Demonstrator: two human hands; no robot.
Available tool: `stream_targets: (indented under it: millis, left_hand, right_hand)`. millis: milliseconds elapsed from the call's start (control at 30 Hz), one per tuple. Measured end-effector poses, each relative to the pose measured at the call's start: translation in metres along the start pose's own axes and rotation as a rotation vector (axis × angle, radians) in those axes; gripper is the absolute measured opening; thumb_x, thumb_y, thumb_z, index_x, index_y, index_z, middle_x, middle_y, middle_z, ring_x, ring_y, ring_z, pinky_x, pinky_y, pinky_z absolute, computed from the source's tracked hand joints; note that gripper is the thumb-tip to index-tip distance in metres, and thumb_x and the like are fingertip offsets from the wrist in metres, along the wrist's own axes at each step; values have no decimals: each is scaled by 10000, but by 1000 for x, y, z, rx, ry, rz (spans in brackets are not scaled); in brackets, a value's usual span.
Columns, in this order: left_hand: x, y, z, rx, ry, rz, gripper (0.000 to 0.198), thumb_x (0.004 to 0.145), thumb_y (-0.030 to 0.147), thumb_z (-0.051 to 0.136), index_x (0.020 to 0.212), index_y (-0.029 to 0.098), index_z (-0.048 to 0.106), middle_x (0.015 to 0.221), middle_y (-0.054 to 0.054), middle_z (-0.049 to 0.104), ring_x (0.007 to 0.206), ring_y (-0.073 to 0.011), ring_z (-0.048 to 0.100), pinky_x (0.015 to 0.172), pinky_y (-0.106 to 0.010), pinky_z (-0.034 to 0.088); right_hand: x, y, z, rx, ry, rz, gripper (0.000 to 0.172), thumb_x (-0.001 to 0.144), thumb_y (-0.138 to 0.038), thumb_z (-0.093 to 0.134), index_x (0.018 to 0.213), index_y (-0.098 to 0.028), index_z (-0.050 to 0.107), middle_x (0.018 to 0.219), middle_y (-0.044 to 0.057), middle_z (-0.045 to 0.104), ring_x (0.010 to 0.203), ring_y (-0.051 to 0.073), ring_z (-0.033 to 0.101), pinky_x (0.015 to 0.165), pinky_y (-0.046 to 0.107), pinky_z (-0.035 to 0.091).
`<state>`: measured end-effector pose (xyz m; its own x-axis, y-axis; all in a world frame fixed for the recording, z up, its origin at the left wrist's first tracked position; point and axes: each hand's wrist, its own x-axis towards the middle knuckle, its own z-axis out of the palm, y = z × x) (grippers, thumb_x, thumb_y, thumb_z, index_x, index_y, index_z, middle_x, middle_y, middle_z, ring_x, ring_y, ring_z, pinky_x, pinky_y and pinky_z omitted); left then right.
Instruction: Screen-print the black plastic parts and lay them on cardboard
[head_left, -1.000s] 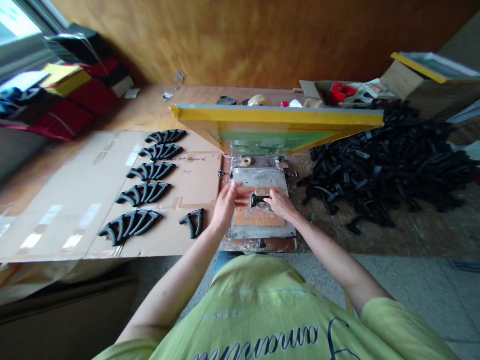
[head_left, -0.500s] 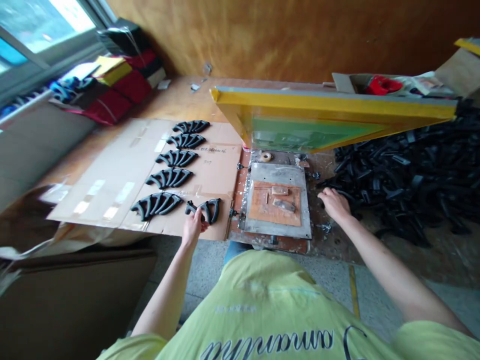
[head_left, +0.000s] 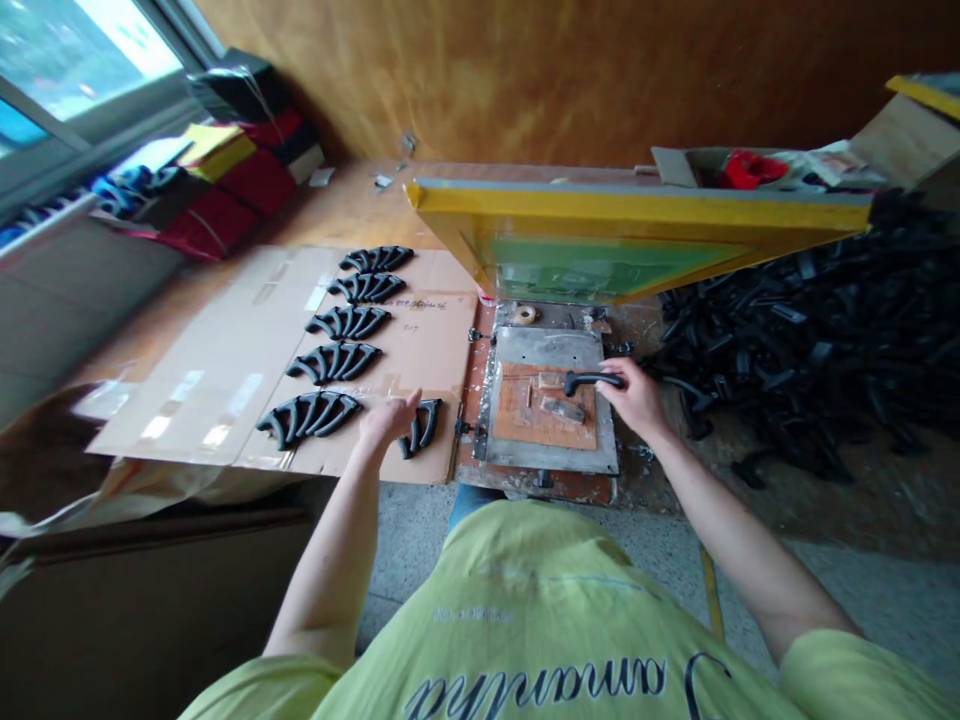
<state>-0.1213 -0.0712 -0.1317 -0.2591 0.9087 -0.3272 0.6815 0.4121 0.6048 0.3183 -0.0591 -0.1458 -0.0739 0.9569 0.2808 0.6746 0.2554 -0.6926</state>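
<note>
My right hand (head_left: 634,395) grips one end of a black curved plastic handle (head_left: 589,382). The handle is held over the wooden jig board (head_left: 510,425) on a grey metal plate (head_left: 551,347). On the left, my left hand (head_left: 390,418) is above the cardboard with a finger stretched out and nothing visible in it; its other fingers are partly hidden. Just right of it lie black handles (head_left: 426,425), partly covered by the hand. A fanned group of handles (head_left: 309,418) lies to its left, with several similar groups (head_left: 349,322) farther back.
A yellow-edged screen frame (head_left: 637,208) is tilted up behind the plate. A big heap of black handles (head_left: 787,350) covers the right side. Flattened cardboard (head_left: 217,350) lies on the left. A tape roll (head_left: 526,314) sits behind the plate; red boxes (head_left: 210,215) stand by the window.
My right hand has moved left from the edge of the heap to above the plate, now with a handle in it. My left hand has let go of the handle on the cardboard.
</note>
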Motion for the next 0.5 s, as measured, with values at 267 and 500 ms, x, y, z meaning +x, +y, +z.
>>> stream_targets:
  millis: [267,500]
  left_hand:
    - [-13,189,-25,-769,66,573,680,961,681,203,1228,184,581,758,-83,670,507,-110,569,538,-240,488]
    - [-58,182,-20,-865,-2,575,666,939,703,293,1087,167,661,653,-37,628,526,-126,576,492,-229,468]
  right_hand:
    - [-20,-34,53,-412,-381,-232,460,929,-112,458,1293,-288,678,1175,93,638,1083,212,601,947,312,484]
    - [-11,-29,35,-515,-373,-327,296,929,-152,536,1104,-240,758,1086,63,716,938,152,650,838,246,529]
